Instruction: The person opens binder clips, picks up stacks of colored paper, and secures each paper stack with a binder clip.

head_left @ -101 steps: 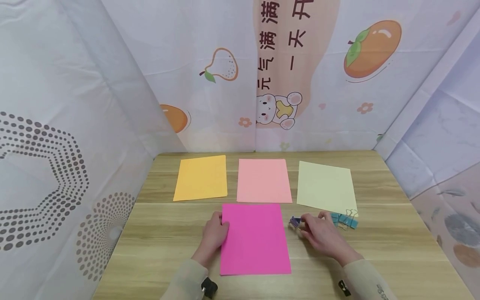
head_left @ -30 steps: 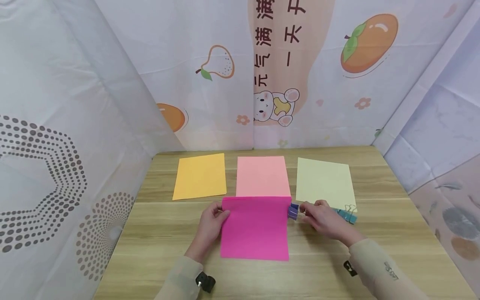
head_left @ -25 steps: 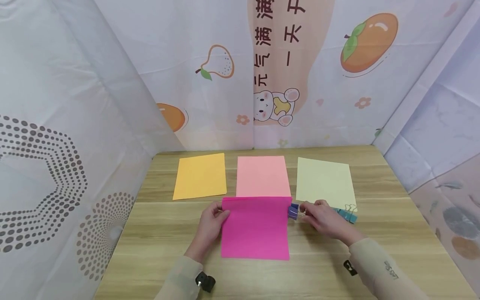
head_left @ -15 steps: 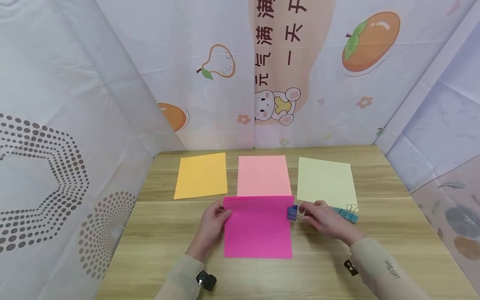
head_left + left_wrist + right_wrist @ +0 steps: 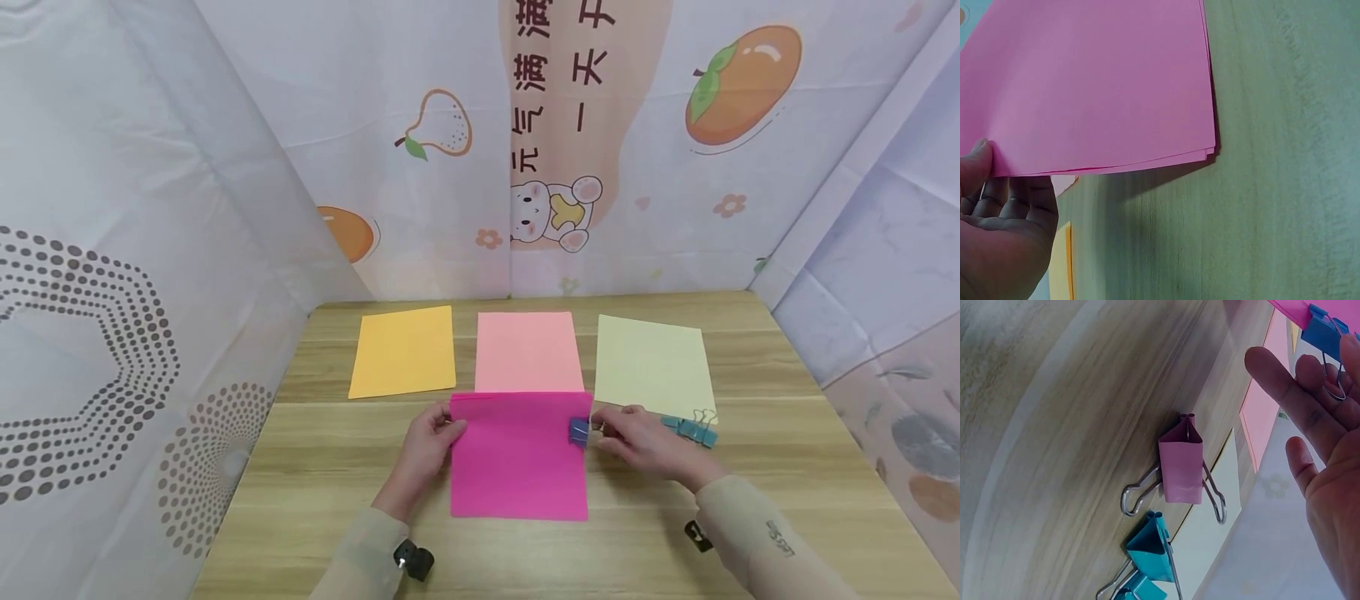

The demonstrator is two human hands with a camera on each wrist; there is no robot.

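Note:
A stack of magenta paper sheets (image 5: 517,467) is raised off the table at its far edge. My left hand (image 5: 426,450) pinches its far left corner, the thumb on the upper face in the left wrist view. A blue binder clip (image 5: 579,432) sits over the stack's right edge, near the far corner. My right hand (image 5: 637,437) holds this clip by its wire handles, with fingertips close to the paper. In the right wrist view the clip's blue body (image 5: 1322,334) bites the magenta edge, and one handle loop overlaps the fingers.
Orange (image 5: 402,352), light pink (image 5: 528,350) and pale yellow paper (image 5: 655,367) lie along the back of the wooden table (image 5: 315,467). Teal binder clips (image 5: 693,429) lie right of my right hand. A pink binder clip (image 5: 1182,465) stands beside them.
The magenta stack has been lifted at its far edge. My right hand has brought the blue binder clip left, from beside the paper onto its right edge. The left hand keeps its pinch.

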